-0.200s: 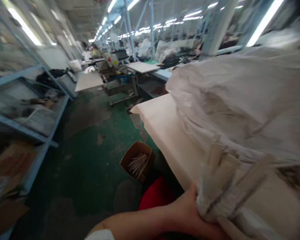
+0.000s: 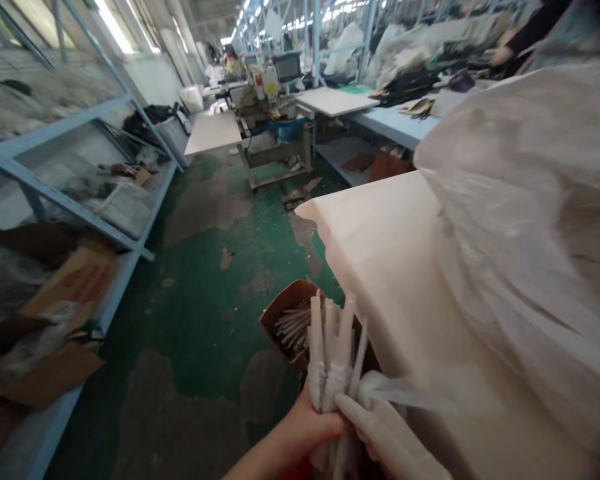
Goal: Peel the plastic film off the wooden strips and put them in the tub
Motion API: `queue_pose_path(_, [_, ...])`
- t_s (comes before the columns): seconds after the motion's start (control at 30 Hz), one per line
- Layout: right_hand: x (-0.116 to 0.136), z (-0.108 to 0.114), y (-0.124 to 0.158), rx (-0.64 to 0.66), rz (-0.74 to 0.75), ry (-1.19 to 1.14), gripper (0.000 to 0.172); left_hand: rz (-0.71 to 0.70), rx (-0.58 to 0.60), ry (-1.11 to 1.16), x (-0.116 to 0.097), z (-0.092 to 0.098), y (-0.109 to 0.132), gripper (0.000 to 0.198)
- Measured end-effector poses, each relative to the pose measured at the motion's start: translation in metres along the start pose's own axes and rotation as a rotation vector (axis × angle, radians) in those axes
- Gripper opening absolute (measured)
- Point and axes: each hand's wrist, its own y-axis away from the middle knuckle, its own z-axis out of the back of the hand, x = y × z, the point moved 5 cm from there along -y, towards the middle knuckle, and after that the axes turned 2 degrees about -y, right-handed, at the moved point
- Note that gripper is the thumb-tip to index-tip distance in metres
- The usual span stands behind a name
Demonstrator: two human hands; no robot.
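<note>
My left hand (image 2: 310, 423), bare, is wrapped around a bundle of pale thin sticks (image 2: 333, 347) that stands roughly upright at the lower middle. Whitish plastic film binds the sticks around their middle, and a loose tail of film (image 2: 430, 393) trails off to the right. In a pale glove, my right hand (image 2: 393, 433) presses its fingers against the bundle from the right side, and its palm side is hidden. Behind the bundle, an open cardboard box (image 2: 275, 317) on the floor contains many similar sticks, partly covered by the bundle.
To the right lies a pale sheet-covered table (image 2: 380, 233) bearing a large translucent plastic bag (image 2: 525, 200). A blue shelf rack (image 2: 125, 233) with cartons stands left. Ahead are a sewing machine (image 2: 267, 87) and white tabletops (image 2: 335, 101). Another person's arm (image 2: 535, 33) reaches in at the upper right.
The bundle has moved left, off the tabletop to in front of the box, in my left hand. My gloved right hand has come into view against it. The view has swung right.
</note>
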Motion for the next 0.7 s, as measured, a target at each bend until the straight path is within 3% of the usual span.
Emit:
queue_pose_path(0.07, [-0.001, -0.047, -0.054, 0.084, -0.124, -0.03, 0.021, 0.131, -0.067, 0.081, -0.003, 0.053, -0.025, 0.071])
queue_pose_path(0.13, [-0.008, -0.087, -0.098, 0.134, -0.342, -0.195, 0.029, 0.262, -0.066, 0.109, -0.005, 0.1, -0.054, 0.076])
queue_pose_path(0.2, [-0.013, -0.115, -0.136, 0.13, -0.467, -0.284, 0.037, 0.373, -0.024, 0.089, -0.002, 0.142, -0.084, 0.076])
queue_pose_path(0.3, [-0.021, -0.137, -0.189, 0.085, -0.541, -0.35, 0.044, 0.434, 0.05, -0.09, 0.006, 0.191, -0.133, 0.072])
queue_pose_path(0.43, [-0.045, -0.147, -0.261, 0.015, -0.558, -0.459, 0.041, 0.382, 0.01, -0.618, 0.022, 0.244, -0.208, 0.067])
queue_pose_path(0.53, [-0.066, -0.136, -0.302, -0.112, -0.587, -0.513, 0.042, 0.404, -0.094, -0.758, 0.046, 0.273, -0.264, 0.08])
queue_pose_path(0.63, [-0.07, -0.116, -0.31, -0.25, -0.637, -0.569, 0.04, 0.444, -0.219, -0.905, 0.072, 0.285, -0.296, 0.094])
queue_pose_path(0.7, [-0.059, -0.11, -0.294, -0.251, -0.668, -0.64, 0.033, 0.471, -0.289, -0.986, 0.086, 0.281, -0.296, 0.091])
